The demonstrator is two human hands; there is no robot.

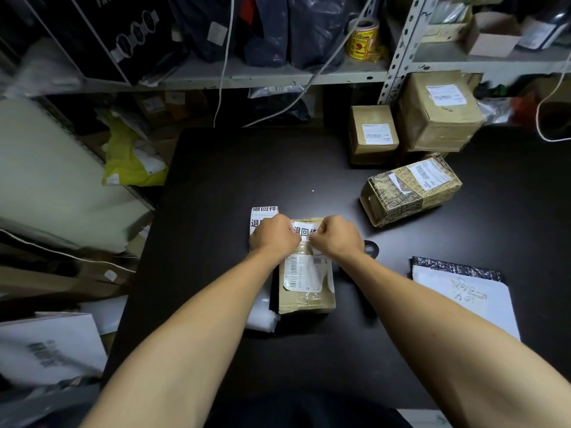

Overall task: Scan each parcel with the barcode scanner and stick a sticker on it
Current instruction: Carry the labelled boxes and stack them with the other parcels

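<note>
A brown cardboard parcel (306, 282) lies at the middle of the black tabletop (216, 168). Right of the parcel lies a white plastic mailer bag (463, 295); behind and right of it lies a printed patterned box (408, 193), with two plain brown cardboard boxes (374, 134) farther back. A white sticker strip (262, 214) lies just behind and left of the parcel.

The flat black tabletop (234, 168) carries a plain brown cardboard parcel (306, 299) with a white barcode label. On its far end lies a white rectangular sticker (304, 231) printed with bold black characters; the white sticker strip (262, 216) beside it bears the same print. A brown box patterned with black lettering (409, 191) lies to the right. A yellow sticker roll with red marks (363, 38) sits on the grey shelf (262, 75).
</note>
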